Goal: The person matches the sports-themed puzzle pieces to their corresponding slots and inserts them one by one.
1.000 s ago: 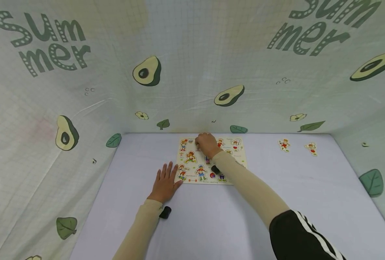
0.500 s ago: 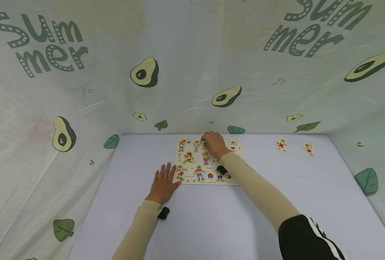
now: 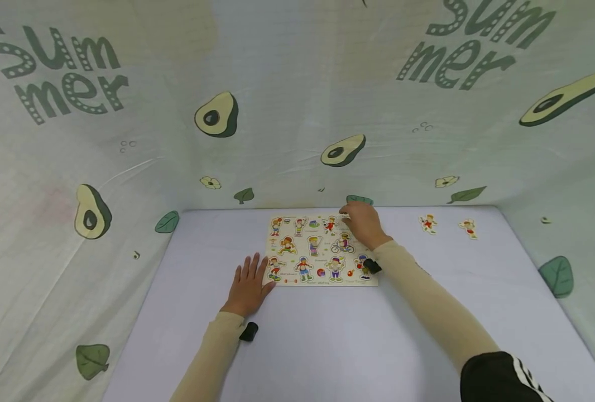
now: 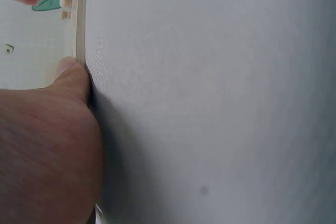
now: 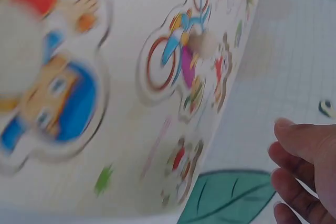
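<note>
A cream wooden puzzle board with colourful sports-figure pieces lies near the table's back edge. My left hand rests flat beside the board's left side, fingers spread; in the left wrist view its thumb touches the board's edge. Over the board's upper right corner hovers my right hand, fingers loosely curved, nothing between them in the right wrist view. Under it the far right pieces are partly hidden. A cyclist piece sits in the board near this hand. Two loose figure pieces, one left of the other, lie to the right.
The white table ends at the back against a hanging cloth printed with avocados, leaves and lettering. The same cloth hangs along both sides.
My right hand has moved right, from the board's upper middle to its upper right corner, uncovering the middle pieces. The left hand stays in place. The head view has shifted slightly.
</note>
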A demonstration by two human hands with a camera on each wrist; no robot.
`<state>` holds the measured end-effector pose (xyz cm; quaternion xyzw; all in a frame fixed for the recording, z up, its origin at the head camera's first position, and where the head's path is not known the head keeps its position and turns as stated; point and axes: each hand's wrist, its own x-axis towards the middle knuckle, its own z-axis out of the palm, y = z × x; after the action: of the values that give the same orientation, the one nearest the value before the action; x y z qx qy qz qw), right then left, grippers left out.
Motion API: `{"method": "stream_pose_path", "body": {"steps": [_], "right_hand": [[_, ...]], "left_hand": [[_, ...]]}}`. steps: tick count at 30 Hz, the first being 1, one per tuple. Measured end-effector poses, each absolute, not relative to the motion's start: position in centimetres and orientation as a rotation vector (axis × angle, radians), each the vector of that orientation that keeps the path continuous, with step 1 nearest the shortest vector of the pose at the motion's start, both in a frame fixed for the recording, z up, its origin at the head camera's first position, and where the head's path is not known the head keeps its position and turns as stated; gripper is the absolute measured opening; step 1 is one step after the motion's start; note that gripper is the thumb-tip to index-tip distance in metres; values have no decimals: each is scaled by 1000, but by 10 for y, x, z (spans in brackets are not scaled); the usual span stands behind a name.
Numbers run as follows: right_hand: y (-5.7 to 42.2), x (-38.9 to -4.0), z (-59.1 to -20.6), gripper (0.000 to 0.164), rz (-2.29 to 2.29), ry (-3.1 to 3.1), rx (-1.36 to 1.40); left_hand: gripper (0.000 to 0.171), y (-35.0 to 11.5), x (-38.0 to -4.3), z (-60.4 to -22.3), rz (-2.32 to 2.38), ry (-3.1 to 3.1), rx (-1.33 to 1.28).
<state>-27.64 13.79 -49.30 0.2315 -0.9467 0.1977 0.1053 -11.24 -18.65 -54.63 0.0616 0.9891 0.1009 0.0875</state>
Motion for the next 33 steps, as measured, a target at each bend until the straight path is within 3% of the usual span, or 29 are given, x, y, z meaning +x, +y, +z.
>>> {"method": "stream_pose_path", "body": {"steps": [15, 33], "right_hand": [[226, -262, -499, 22, 511, -2794, 461], [296, -253, -512, 25, 387, -2782, 499]], "left_hand": [[73, -192, -112, -551, 336, 2970, 225], [75, -196, -113, -560, 359, 2991, 262]]}}
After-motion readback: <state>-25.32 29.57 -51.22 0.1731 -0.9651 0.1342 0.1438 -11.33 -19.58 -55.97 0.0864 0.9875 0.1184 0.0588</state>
